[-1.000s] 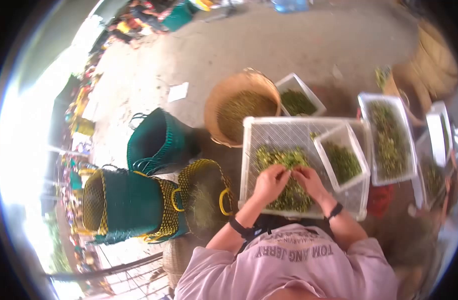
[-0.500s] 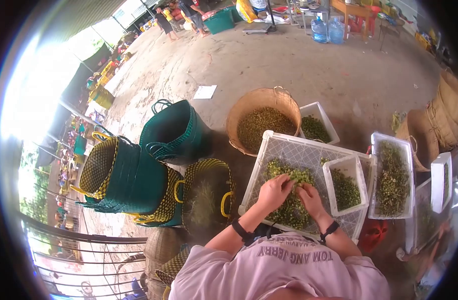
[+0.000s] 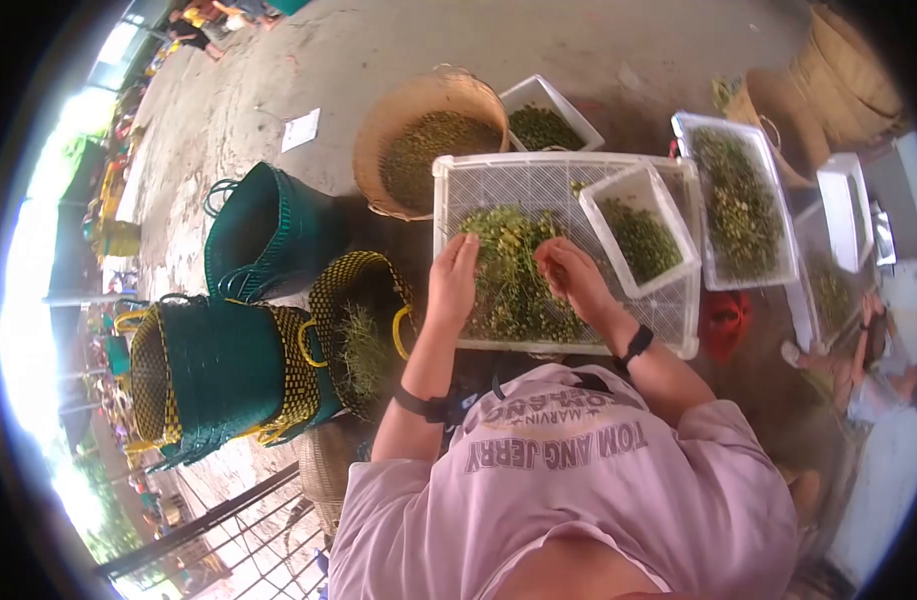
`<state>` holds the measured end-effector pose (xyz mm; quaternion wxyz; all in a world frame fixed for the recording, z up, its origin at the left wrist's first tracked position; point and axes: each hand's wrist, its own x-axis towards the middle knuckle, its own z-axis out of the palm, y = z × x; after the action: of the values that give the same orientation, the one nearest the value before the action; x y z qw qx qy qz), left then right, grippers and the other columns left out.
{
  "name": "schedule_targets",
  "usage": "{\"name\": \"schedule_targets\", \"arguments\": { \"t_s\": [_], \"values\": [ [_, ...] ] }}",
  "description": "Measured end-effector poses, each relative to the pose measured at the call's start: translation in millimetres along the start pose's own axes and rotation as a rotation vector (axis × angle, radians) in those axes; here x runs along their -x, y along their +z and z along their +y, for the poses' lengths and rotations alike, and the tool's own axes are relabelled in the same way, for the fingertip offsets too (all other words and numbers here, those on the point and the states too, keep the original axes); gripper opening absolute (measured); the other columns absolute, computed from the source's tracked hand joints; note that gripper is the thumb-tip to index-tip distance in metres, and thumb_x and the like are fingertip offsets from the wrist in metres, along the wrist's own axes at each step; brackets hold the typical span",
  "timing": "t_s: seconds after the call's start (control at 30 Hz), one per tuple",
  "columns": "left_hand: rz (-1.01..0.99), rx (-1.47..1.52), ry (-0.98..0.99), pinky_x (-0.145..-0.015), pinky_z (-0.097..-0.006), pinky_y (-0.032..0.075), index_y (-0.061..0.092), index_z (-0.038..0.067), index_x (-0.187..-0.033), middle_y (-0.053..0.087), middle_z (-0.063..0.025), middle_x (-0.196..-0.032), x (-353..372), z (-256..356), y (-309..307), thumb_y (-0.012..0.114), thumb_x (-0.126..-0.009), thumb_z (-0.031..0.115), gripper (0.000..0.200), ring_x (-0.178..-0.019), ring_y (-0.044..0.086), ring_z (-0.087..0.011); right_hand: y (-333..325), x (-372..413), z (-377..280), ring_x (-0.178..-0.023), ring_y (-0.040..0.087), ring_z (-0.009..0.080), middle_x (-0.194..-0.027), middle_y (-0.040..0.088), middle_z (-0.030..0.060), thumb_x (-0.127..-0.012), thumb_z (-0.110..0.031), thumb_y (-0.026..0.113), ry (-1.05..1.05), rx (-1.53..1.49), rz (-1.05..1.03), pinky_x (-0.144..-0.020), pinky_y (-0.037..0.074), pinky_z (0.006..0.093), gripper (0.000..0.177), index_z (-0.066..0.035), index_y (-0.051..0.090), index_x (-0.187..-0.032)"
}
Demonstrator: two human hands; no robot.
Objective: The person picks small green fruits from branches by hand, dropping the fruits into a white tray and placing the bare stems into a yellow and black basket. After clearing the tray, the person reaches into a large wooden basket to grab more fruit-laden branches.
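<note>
A pile of sprigs with small round green berries (image 3: 523, 305) lies on a white mesh-bottomed tray (image 3: 638, 325) in front of me. My left hand (image 3: 455, 275) is at the pile's left edge, fingers pressed together against the sprigs. On the other side, my right hand (image 3: 572, 278) is curled, its thumb and fingertips close to the stems; whatever is between them is too small to make out. A white plastic bin (image 3: 678, 268) with loose green berries sits on the tray, to the right of my right hand.
Beyond the tray stand a round woven basket (image 3: 373, 165) of berries and a white bin (image 3: 590, 138). A white tray of sprigs (image 3: 738, 205) is at right. Green baskets (image 3: 228, 350) and a yellow-black basket (image 3: 403, 285) stand left. Another person (image 3: 878, 385) sits at far right.
My hands have moved apart, from close together over the berries to either side of the pile. The view has tilted downward and turned, showing more of my shirt.
</note>
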<state>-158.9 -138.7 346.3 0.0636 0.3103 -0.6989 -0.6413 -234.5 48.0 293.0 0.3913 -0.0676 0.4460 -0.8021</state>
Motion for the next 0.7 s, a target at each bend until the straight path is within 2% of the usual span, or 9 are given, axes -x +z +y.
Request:
{"name": "schedule_targets", "arguments": {
  "t_s": [0.03,0.07,0.13,0.3,0.37,0.4,0.47,0.6,0.7],
  "values": [
    [-0.033,0.117,-0.05,-0.05,-0.0205,0.029,0.059,0.002,-0.112,0.041,0.007,-0.067,2.2,3.5,0.8,0.053,-0.097,0.026,0.029,-0.059,0.037,-0.0025,-0.5,-1.6,3.1,-0.051,0.036,0.0027,-0.074,0.051,-0.0036,-0.097,-0.022,0.047,0.003,0.004,-0.014,-0.045,0.026,0.0199,0.016,-0.01,0.057,-0.095],
    [-0.046,0.11,-0.059,-0.05,-0.0205,0.029,0.059,0.002,-0.112,0.041,0.007,-0.067,4.6,8.4,3.8,0.053,-0.097,0.026,0.029,-0.059,0.037,-0.0025,2.9,-1.5,3.0,-0.052,0.037,0.0022,-0.076,0.052,-0.0031,-0.097,-0.025,0.048,-0.013,-0.001,-0.002,-0.044,0.025,0.0195,0.018,-0.009,0.057,-0.095],
    [0.038,0.301,-0.214,-0.049,-0.0203,0.027,0.057,0.002,-0.115,0.04,0.0062,-0.067,10.1,16.4,8.8,0.055,-0.096,0.025,0.029,-0.057,0.036,-0.0033,11.3,-1.3,-0.8,-0.052,0.037,0.0022,-0.076,0.053,-0.0031,-0.097,-0.027,0.048,-0.019,-0.01,0.017,-0.044,0.026,0.0195,0.02,-0.009,0.057,-0.097],
    [-0.069,0.446,-0.24,-0.048,-0.0205,0.027,0.058,0.003,-0.114,0.043,0.0037,-0.07,17.7,14.3,5.4,0.055,-0.096,0.022,0.026,-0.055,0.034,-0.0044,29.9,-1.8,-11.1,-0.055,0.04,0.0023,-0.079,0.055,-0.0023,-0.098,-0.032,0.047,-0.029,-0.04,0.04,-0.046,0.028,0.0188,0.026,-0.008,0.055,-0.103],
    [-0.061,0.527,-0.284,-0.047,-0.0207,0.027,0.059,0.005,-0.109,0.043,0.0037,-0.068,19.1,15.6,5.9,0.055,-0.096,0.024,0.024,-0.054,0.034,-0.0046,36.4,-1.7,-17.4,-0.058,0.043,0.0028,-0.082,0.056,-0.0014,-0.098,-0.033,0.047,0.114,-0.177,0.079,-0.047,0.03,0.0179,0.027,-0.008,0.053,-0.108],
    [-0.153,0.553,-0.265,-0.047,-0.0207,0.027,0.06,0.006,-0.105,0.043,0.0046,-0.066,18.1,11.5,1.0,0.055,-0.096,0.025,0.022,-0.053,0.033,-0.0044,35.7,-2.7,-16.6,-0.058,0.043,0.0028,-0.082,0.056,-0.0014,-0.098,-0.033,0.047,0.114,-0.177,0.083,-0.047,0.03,0.0179,0.027,-0.008,0.053,-0.108],
    [-0.099,0.515,-0.297,-0.047,-0.0205,0.027,0.06,0.007,-0.104,0.044,0.0049,-0.066,22.1,15.7,5.8,0.055,-0.096,0.025,0.021,-0.053,0.033,-0.0042,34.1,-5.3,-14.1,-0.06,0.044,0.0036,-0.084,0.057,-0.0004,-0.098,-0.035,0.048,0.171,-0.309,0.026,-0.049,0.031,0.0181,0.028,-0.009,0.052,-0.108],
    [-0.033,0.451,-0.339,-0.046,-0.0195,0.027,0.061,0.007,-0.106,0.045,0.0059,-0.066,28.4,22.6,8.0,0.055,-0.096,0.025,0.022,-0.052,0.033,-0.0031,33.8,-8.8,-12.1,-0.062,0.045,0.0038,-0.084,0.057,-0.0008,-0.098,-0.037,0.047,0.172,-0.305,0.052,-0.05,0.033,0.0193,0.029,-0.01,0.053,-0.105],
    [-0.141,0.431,-0.259,-0.049,-0.0184,0.029,0.059,0.006,-0.108,0.044,0.0082,-0.072,26.9,13.6,-1.8,0.059,-0.094,0.024,0.023,-0.057,0.039,-0.0026,21.2,-12.8,-9.9,-0.063,0.046,0.0045,-0.082,0.055,-0.0018,-0.098,-0.035,0.047,0.262,-0.403,0.085,-0.05,0.034,0.0196,0.027,-0.01,0.054,-0.101]
  ]
}}
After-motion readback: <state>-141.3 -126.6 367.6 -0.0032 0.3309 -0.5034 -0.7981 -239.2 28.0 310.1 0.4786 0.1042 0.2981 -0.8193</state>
